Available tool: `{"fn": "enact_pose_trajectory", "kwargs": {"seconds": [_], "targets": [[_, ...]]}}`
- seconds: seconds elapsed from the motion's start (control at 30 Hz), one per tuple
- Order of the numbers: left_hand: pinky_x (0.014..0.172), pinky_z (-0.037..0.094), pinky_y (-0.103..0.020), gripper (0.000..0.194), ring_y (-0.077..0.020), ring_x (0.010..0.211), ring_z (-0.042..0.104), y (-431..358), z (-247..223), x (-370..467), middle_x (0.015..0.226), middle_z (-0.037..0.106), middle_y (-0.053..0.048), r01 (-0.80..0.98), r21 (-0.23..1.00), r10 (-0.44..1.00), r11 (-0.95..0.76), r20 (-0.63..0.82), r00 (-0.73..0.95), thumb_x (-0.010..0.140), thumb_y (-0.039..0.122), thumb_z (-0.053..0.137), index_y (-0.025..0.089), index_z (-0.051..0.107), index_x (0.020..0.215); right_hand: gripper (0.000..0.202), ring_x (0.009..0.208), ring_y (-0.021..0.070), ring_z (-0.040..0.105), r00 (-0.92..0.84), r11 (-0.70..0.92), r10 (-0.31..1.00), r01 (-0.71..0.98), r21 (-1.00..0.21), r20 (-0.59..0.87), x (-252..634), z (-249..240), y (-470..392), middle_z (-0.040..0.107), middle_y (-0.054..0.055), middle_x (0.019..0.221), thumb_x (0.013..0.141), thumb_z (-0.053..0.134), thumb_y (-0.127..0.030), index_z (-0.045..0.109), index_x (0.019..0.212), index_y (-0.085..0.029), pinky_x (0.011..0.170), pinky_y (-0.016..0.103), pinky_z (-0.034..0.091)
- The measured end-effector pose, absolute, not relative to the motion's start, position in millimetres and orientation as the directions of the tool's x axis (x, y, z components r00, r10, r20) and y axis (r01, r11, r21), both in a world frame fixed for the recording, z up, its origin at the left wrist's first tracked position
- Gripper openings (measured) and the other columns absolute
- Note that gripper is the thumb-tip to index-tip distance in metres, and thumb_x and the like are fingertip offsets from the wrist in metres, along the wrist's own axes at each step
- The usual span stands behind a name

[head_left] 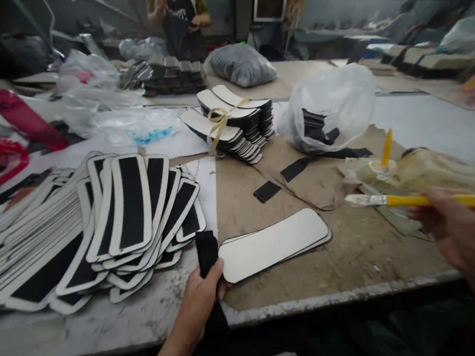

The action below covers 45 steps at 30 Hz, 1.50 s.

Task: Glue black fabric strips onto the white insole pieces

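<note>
The one camera sat on the person's head and looked forward and steeply down over the near edge of the workbench. It was close enough that both forearms entered from the bottom and right borders, the left hand low in the middle and the right hand at the right edge. Farther up, it took in the far benches and another person's apron at the top. No second view overlapped with it.

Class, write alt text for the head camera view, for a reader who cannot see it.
At a worn workbench, the person's left hand grips a black strip beside a white insole-shaped piece, while the right hand holds a yellow-handled brush. Black-and-white pieces fan out to the left; another person stands behind.
</note>
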<state>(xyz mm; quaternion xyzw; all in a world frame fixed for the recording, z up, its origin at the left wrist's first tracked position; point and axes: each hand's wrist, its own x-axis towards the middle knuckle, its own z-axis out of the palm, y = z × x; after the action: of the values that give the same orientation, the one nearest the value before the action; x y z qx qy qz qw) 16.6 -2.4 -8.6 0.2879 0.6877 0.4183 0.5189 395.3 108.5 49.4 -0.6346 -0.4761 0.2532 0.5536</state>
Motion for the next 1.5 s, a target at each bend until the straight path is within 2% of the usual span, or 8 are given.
{"fn": "enact_pose_trajectory", "kwargs": {"seconds": [0.1, 0.3, 0.47, 0.63, 0.87, 1.1, 1.4, 1.5], "targets": [[0.047, 0.030, -0.022, 0.040, -0.0105, 0.045, 0.039, -5, -13, 14, 0.045, 0.048, 0.002, -0.062, 0.882, 0.845, 0.467, -0.465, -0.262, 0.077, 0.051, 0.054, 0.016, 0.053, 0.059, 0.020, 0.058, 0.0139, 0.057, 0.263, 0.003, 0.964, 0.112, -0.994, 0.032, 316, 46, 65, 0.059, 0.003, 0.072, 0.075, 0.068, -0.041, 0.064, 0.082, -0.022, 0.054, 0.027, 0.049], [0.049, 0.032, -0.020, 0.036, -0.0105, 0.049, 0.040, -9, -23, 9, 0.049, 0.047, 0.003, -0.063, 0.911, 0.896, 0.407, -0.411, -0.169, 0.081, 0.051, 0.051, 0.016, 0.051, 0.069, 0.025, 0.063, 0.0138, 0.060, -0.057, -0.009, 0.998, 0.056, -0.998, -0.012, 209, 32, 37, 0.059, 0.002, 0.074, 0.081, 0.062, -0.043, 0.061, 0.084, -0.018, 0.061, 0.026, 0.053], [0.046, 0.030, -0.020, 0.035, -0.0102, 0.046, 0.037, -9, -25, 7, 0.046, 0.043, 0.005, -0.074, 0.919, 0.906, 0.387, -0.393, -0.155, 0.081, 0.050, 0.050, 0.018, 0.049, 0.068, 0.028, 0.059, 0.0132, 0.060, -0.083, -0.014, 0.996, 0.104, -0.994, -0.022, 195, 24, 40, 0.058, 0.001, 0.072, 0.081, 0.060, -0.045, 0.059, 0.081, -0.017, 0.057, 0.026, 0.053], [0.047, 0.031, -0.021, 0.035, -0.0108, 0.047, 0.040, -11, -30, 9, 0.047, 0.044, 0.005, -0.065, 0.926, 0.909, 0.373, -0.378, -0.174, 0.081, 0.051, 0.051, 0.018, 0.049, 0.068, 0.024, 0.060, 0.0136, 0.059, -0.001, 0.087, 0.996, 0.297, -0.951, 0.091, 210, 23, 40, 0.057, 0.001, 0.076, 0.082, 0.059, -0.043, 0.058, 0.079, -0.019, 0.057, 0.026, 0.051], [0.049, 0.030, -0.025, 0.039, -0.0126, 0.047, 0.039, -14, -34, 7, 0.046, 0.042, 0.005, 0.032, 0.934, 0.914, 0.357, -0.342, -0.217, 0.081, 0.054, 0.050, 0.020, 0.045, 0.061, 0.014, 0.078, 0.0195, 0.059, 0.042, 0.237, 0.935, 0.665, -0.708, 0.352, 247, 25, 42, 0.059, 0.004, 0.082, 0.086, 0.054, -0.033, 0.058, 0.085, -0.020, 0.073, 0.032, 0.047], [0.051, 0.031, -0.026, 0.042, -0.0135, 0.047, 0.040, -13, -29, 10, 0.045, 0.043, 0.005, 0.004, 0.913, 0.883, 0.408, -0.394, -0.255, 0.076, 0.059, 0.053, 0.019, 0.050, 0.063, 0.006, 0.081, 0.0193, 0.059, -0.051, 0.402, 0.825, 0.754, -0.520, 0.563, 260, 34, 47, 0.060, 0.005, 0.084, 0.088, 0.051, -0.021, 0.057, 0.089, -0.022, 0.076, 0.032, 0.047], [0.051, 0.033, -0.029, 0.051, -0.0158, 0.048, 0.042, -14, -38, 6, 0.047, 0.046, 0.003, -0.030, 0.887, 0.856, 0.460, -0.452, -0.249, 0.066, 0.069, 0.056, 0.017, 0.054, 0.066, 0.015, 0.089, 0.0213, 0.058, -0.328, 0.522, 0.736, 0.832, -0.189, 0.593, 258, 33, 37, 0.060, 0.010, 0.092, 0.088, 0.049, -0.012, 0.055, 0.100, -0.018, 0.080, 0.035, 0.051], [0.051, 0.031, -0.029, 0.051, -0.0155, 0.049, 0.041, -15, -35, 7, 0.047, 0.045, 0.003, -0.011, 0.888, 0.855, 0.459, -0.445, -0.265, 0.067, 0.069, 0.055, 0.019, 0.051, 0.063, 0.019, 0.089, 0.0205, 0.058, -0.398, 0.574, 0.738, 0.795, -0.197, 0.544, 248, 29, 28, 0.060, 0.009, 0.092, 0.089, 0.047, -0.010, 0.055, 0.103, -0.018, 0.079, 0.033, 0.052]]}}
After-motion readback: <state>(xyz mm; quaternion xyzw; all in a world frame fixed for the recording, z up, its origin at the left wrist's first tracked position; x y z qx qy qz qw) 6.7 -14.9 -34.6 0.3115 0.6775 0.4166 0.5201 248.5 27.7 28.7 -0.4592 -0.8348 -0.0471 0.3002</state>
